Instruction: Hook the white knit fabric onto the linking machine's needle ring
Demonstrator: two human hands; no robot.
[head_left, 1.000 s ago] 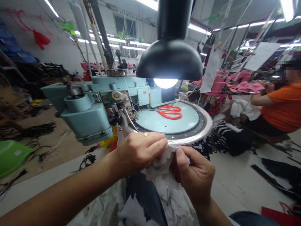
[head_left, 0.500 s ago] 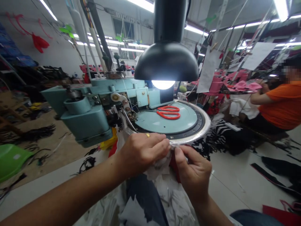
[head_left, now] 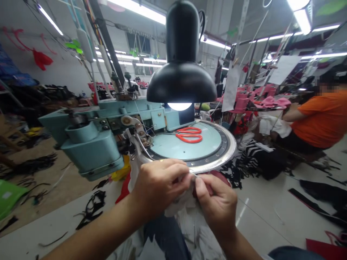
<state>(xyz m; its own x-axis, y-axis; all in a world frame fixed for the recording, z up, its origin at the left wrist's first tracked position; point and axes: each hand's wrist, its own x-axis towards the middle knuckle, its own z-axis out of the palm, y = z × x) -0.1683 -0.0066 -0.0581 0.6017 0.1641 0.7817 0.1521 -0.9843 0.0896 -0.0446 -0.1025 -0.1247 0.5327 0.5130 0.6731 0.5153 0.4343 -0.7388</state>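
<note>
My left hand (head_left: 159, 186) and my right hand (head_left: 217, 202) meet at the near rim of a round dial linking machine (head_left: 227, 150), fingertips almost touching. Both are closed in a pinch on the edge of a white fabric (head_left: 173, 209), just below the metal points of the rim. The pinched part is small and mostly behind the fingers. The fabric hangs down below the hands, with dark red cloth (head_left: 221, 176) showing behind my right hand. On the pale green dial plate lie red-handled scissors (head_left: 189, 138), touched by neither hand.
A black lamp (head_left: 181, 81) shines low over the dial. The green machine head (head_left: 93, 151) stands at the left. A person in an orange shirt (head_left: 320, 119) sits at the right. Dark fabric strips (head_left: 92, 207) and a black-and-white striped cloth (head_left: 258, 159) lie around.
My hands have come closer together and their fingertips now sit slightly below the rim. The whole view has shifted, so the machine and lamp appear farther left.
</note>
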